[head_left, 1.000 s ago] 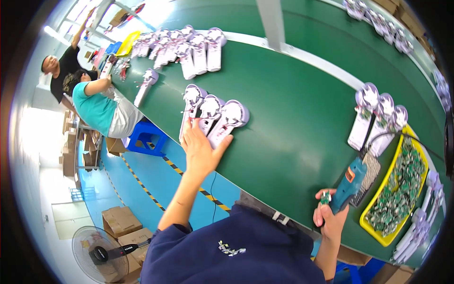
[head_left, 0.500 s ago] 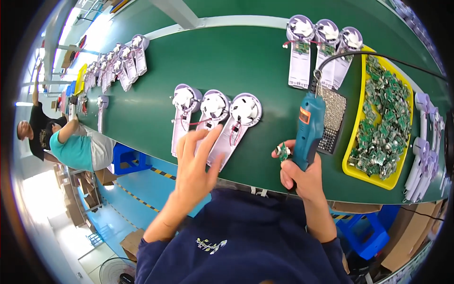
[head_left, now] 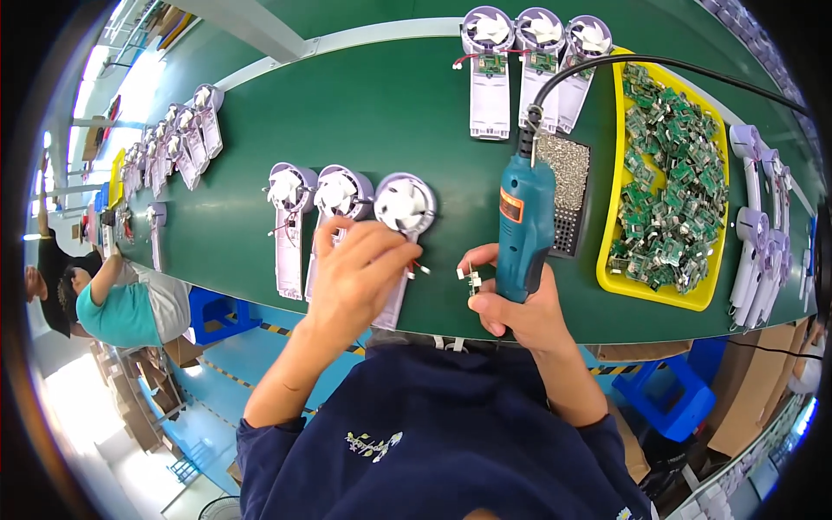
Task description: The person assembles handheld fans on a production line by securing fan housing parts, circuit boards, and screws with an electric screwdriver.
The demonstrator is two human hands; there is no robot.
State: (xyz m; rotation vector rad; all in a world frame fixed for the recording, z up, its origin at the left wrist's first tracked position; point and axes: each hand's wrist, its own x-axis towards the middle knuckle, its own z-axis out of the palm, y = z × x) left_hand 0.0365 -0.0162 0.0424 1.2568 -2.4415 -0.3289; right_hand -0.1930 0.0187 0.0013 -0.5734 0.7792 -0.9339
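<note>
My left hand [head_left: 357, 273] is over the rightmost of three lilac handheld-fan housings [head_left: 406, 206] lying on the green table. Its fingers are closed together at that fan's thin red wire [head_left: 417, 263], and a small white plug sticks out past the fingertips. My right hand [head_left: 530, 314] grips a teal electric screwdriver [head_left: 525, 217], held upright with its cable end away from me. Between thumb and finger the same hand also pinches a small green circuit board [head_left: 473, 279] with white connectors. The other two housings [head_left: 343, 192] lie just left, partly covered by my left hand.
Right of the screwdriver stand a black tray of small screws [head_left: 565, 178] and a yellow tray [head_left: 609, 276] heaped with circuit boards. Fans with boards [head_left: 490, 95] lie at the far side. More housings [head_left: 750, 227] line the right edge. Co-workers [head_left: 121, 308] are at the far left.
My left hand has gone from spread fingers to a closed pinch at the rightmost fan's wire. That wire's plug now points toward the right hand. The view has shifted somewhat.
</note>
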